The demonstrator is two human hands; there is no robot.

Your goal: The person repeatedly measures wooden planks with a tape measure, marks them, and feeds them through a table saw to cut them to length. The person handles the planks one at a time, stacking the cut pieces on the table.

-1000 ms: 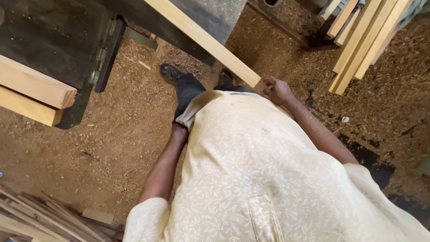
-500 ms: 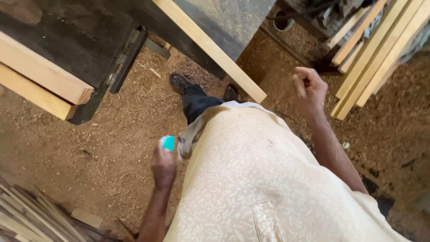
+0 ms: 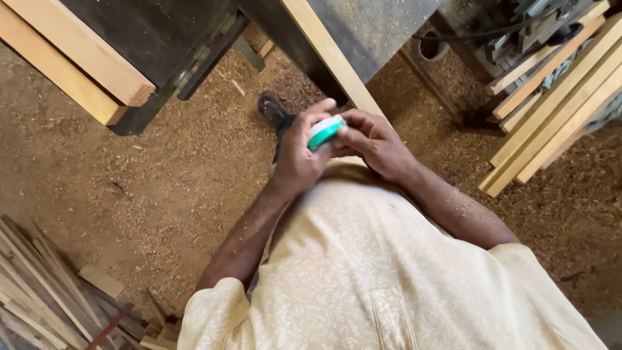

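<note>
Both hands grasp one small round green-and-white container (image 3: 324, 132): left hand (image 3: 299, 155) wraps its underside, right hand (image 3: 374, 144) pinches its upper edge. Container sits in front of the cream shirt (image 3: 389, 272), just below the long wooden plank (image 3: 330, 55), above sawdust floor (image 3: 162, 188). Stacked planks (image 3: 551, 110) lie right of the container.

Container (image 3: 325, 132) between hands, above floor (image 3: 162, 194)
</note>
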